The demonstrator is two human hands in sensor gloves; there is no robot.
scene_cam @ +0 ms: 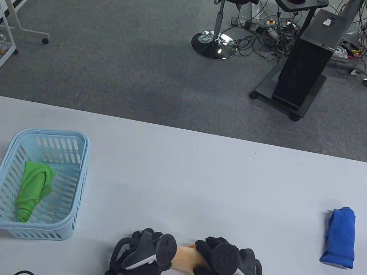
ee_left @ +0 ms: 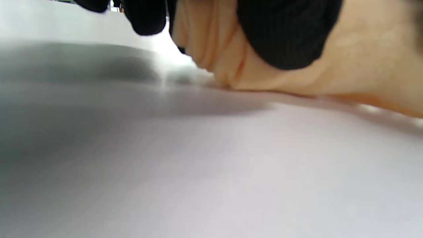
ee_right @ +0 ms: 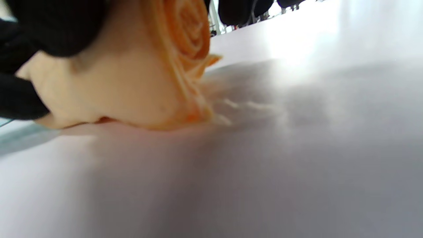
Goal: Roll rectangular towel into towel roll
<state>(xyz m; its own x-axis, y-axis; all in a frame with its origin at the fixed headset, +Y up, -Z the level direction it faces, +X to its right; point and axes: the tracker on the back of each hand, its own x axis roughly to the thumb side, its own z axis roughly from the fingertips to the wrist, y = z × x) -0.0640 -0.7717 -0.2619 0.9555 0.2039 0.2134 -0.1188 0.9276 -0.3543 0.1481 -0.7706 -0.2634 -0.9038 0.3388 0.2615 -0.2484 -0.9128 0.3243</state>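
Although most of it is hidden beneath the gloves in the table view, the pale orange cloth towel [scene_cam: 183, 256], wound into a roll, is seen lying on the white table [scene_cam: 176, 178] at its near edge, between and under the two hands. Its long axis runs from left to right across the table, so that one end is covered by each hand. The left hand [scene_cam: 148, 255] is curled over the left end, and the fingers [ee_left: 287, 33] are seen in the left wrist view pressed into the soft cloth and wrapped round it. The right hand [scene_cam: 228, 266] is clenched round the right end in like manner; in the right wrist view the spiral of layers at that end [ee_right: 188, 29] is plainly shown, facing outward past the fingers [ee_right: 56, 26]. Neither hand is nearer than the other: the roll is held by both at once. Little or no flat cloth is seen ahead of the roll, so the rolling is judged to be nearly or wholly done, and any last turn would have to be made away from the body, across the axis.
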